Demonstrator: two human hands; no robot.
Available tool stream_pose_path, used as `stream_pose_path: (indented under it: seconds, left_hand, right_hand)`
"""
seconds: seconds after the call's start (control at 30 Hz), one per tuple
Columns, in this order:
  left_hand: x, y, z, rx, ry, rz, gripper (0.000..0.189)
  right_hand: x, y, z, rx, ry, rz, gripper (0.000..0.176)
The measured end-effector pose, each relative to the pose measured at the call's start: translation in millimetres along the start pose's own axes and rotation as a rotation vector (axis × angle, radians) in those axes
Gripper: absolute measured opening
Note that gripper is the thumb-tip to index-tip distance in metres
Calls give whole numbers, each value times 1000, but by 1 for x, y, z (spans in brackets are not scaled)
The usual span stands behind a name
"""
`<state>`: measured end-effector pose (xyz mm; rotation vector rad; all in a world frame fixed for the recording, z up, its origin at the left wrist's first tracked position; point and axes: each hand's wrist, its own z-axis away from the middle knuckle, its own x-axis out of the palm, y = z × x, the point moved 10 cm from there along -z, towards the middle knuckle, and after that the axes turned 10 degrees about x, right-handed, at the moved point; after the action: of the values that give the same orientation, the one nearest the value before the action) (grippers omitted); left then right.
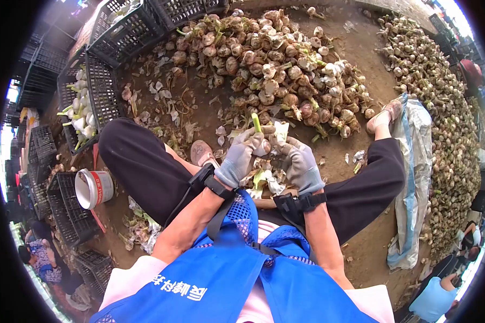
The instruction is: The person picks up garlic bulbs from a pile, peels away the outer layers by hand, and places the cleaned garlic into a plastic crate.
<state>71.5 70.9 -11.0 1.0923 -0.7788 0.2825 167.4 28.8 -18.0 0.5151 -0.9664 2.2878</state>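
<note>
Both hands wear pale grey work gloves and meet in front of my lap. My left hand (241, 157) is closed around a garlic bulb (262, 148) whose cut green stem (256, 123) points up. Pinched in the fingers of my right hand (300, 166), beside the bulb, is a pale piece of garlic skin (280, 131). Loose peelings (264, 180) lie below the hands, between my legs. Just beyond them a big heap of untrimmed garlic (275, 70) spreads over the dirt floor.
Black plastic crates stand at the left, one crate (103, 89) beside cleaned garlic (81, 110). A white bucket (94, 188) lies near my left knee. To the right are a plastic sack (412, 183) and a long garlic pile (447, 134). Other people sit at both lower edges.
</note>
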Motion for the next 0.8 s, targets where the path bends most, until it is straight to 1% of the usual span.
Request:
stream_pose_path:
  seconds: [0.07, 0.1, 0.13, 0.17, 0.2, 0.23, 0.27, 0.3, 0.33, 0.37, 0.4, 0.43, 0.47, 0.5, 0.53, 0.57, 0.6, 0.67, 0.7, 0.73, 0.77, 0.8]
  left_hand:
    - [5, 9, -2, 56, -36, -149, 29]
    - [10, 17, -2, 149, -43, -323, 29]
    - [14, 19, -1, 143, -51, -327, 29]
    - [18, 18, 0, 119, -68, -415, 30]
    - [20, 16, 1, 97, -83, -500, 32]
    - [16, 11, -1, 118, -107, -369, 32]
    - [-1, -1, -4, 122, -102, -370, 32]
    - [-22, -17, -9, 98, -59, -194, 31]
    - [-21, -16, -10, 73, -21, -15, 31]
    - [-17, -15, -8, 34, -21, 13, 30]
    - [-15, -14, -9, 40, -24, 18, 30]
    - [-14, -10, -11, 61, -8, -55, 29]
    - [-15, -6, -11, 82, 11, -129, 27]
    - [-13, -5, -9, 91, 13, -249, 20]
    - [-8, -2, -7, 90, 14, -249, 20]
    - [-5, 5, -6, 113, 37, -360, 16]
    - [-3, 8, -5, 136, 57, -471, 12]
    - [4, 8, -3, 174, 23, -479, 10]
    - [2, 5, 0, 146, 32, -391, 10]
    - [-2, 3, 4, 116, 43, -305, 10]
    - [-1, 7, 5, 144, 5, -241, 8]
    - [-3, 10, 3, 143, 4, -241, 8]
  right_hand:
    - [8, -6, 3, -29, -23, -6, 28]
    - [8, -17, 3, -162, 53, 244, 27]
    - [10, -27, 6, -294, 134, 493, 27]
    - [0, -21, 0, -238, 223, 507, 26]
    - [-3, -21, 2, -240, 228, 503, 26]
    - [-1, -16, 3, -190, 144, 365, 26]
    - [3, -11, 3, -137, 55, 228, 27]
    - [2, -6, 3, -46, 52, 140, 28]
    - [0, -6, 2, -47, 51, 145, 28]
    - [-4, -2, 0, -21, 37, 90, 29]
    - [-6, 1, 0, 5, 23, 36, 30]
    - [-8, -3, 0, 5, 102, 154, 36]
    - [-8, 0, -4, 3, 96, 159, 36]
    - [-9, -33, 7, -408, 293, 603, 41]
    - [18, -55, 36, -824, 490, 1041, 46]
    - [30, -52, 40, -577, 447, 1031, 54]
    - [34, -47, 42, -822, 517, 1110, 51]
    - [18, -35, 21, -559, 459, 894, 46]
    - [16, -37, 18, -561, 457, 897, 46]
    - [9, -33, 10, -477, 495, 1009, 42]
    - [0, -26, 3, -388, 534, 1118, 39]
    - [-8, -21, -2, -388, 534, 1118, 39]
